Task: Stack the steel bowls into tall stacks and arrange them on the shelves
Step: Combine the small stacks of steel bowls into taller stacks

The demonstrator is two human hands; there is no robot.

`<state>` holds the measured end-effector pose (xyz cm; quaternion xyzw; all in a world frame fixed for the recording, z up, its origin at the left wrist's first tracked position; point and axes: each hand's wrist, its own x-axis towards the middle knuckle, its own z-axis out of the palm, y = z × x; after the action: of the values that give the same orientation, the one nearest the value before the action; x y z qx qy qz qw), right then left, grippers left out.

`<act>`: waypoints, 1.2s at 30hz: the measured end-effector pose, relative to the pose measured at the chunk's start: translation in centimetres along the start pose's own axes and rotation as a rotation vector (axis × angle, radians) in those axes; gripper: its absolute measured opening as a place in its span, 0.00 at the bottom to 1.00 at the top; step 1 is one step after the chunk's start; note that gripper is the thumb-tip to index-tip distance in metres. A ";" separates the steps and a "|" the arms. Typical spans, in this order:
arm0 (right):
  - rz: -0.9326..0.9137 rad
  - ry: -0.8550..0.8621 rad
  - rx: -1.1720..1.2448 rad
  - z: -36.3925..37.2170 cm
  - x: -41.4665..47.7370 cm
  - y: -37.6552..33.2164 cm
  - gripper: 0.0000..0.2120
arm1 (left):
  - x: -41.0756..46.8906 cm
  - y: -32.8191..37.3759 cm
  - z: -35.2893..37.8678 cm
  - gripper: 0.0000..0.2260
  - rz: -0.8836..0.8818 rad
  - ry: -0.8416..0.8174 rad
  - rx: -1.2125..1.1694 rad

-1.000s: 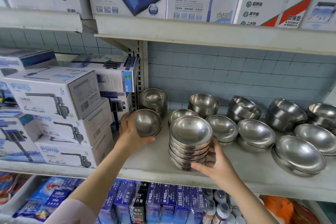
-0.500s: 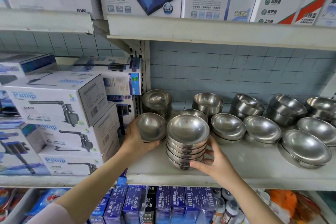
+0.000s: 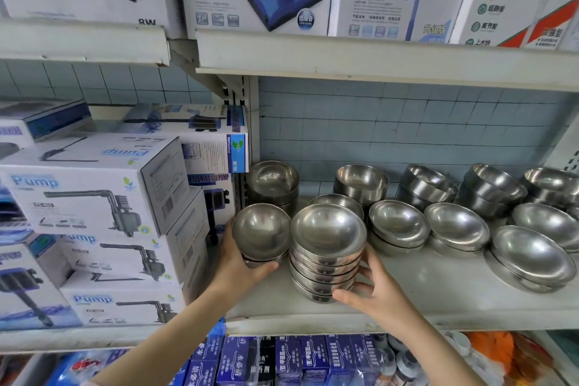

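1. A white shelf (image 3: 423,294) fronts a pale blue tiled wall (image 3: 407,122). Pump boxes (image 3: 87,197) fill the left of the frame.
2. Low piles of steel bowls (image 3: 456,226) stand centre and right.
3. The left hand (image 3: 238,263) grips a short bowl stack (image 3: 261,233) at centre.
4. The right hand (image 3: 376,294) cups the tall bowl stack (image 3: 327,247) just beside it, fingers curled round its base.

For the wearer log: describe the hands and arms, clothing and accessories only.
Left forearm and right forearm are bare. Left hand and right hand wear no gloves; no ring, watch or bracelet shows. A pale pink sliver, perhaps a sleeve, edges the left forearm at the frame's bottom.
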<state>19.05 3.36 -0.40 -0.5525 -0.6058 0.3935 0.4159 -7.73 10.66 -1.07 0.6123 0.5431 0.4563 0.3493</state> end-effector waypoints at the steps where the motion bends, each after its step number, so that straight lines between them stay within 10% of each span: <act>1: 0.007 -0.006 0.004 0.0 0.0 0.0 0.50 | 0.0 0.1 0.0 0.50 0.001 0.006 -0.012; 30: -0.052 -0.118 -0.026 0.8 0.9 -3.5 0.57 | -4.2 13.3 -7.2 0.41 0.188 -0.051 -0.106; 36: -0.196 0.043 0.175 -6.6 -1.4 -9.2 0.40 | -5.3 16.3 -2.2 0.43 0.236 -0.182 -0.127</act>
<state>22.10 1.36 10.42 -0.4604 -0.6111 0.3904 0.5120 -4.13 2.64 13.75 0.6873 0.4038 0.4700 0.3790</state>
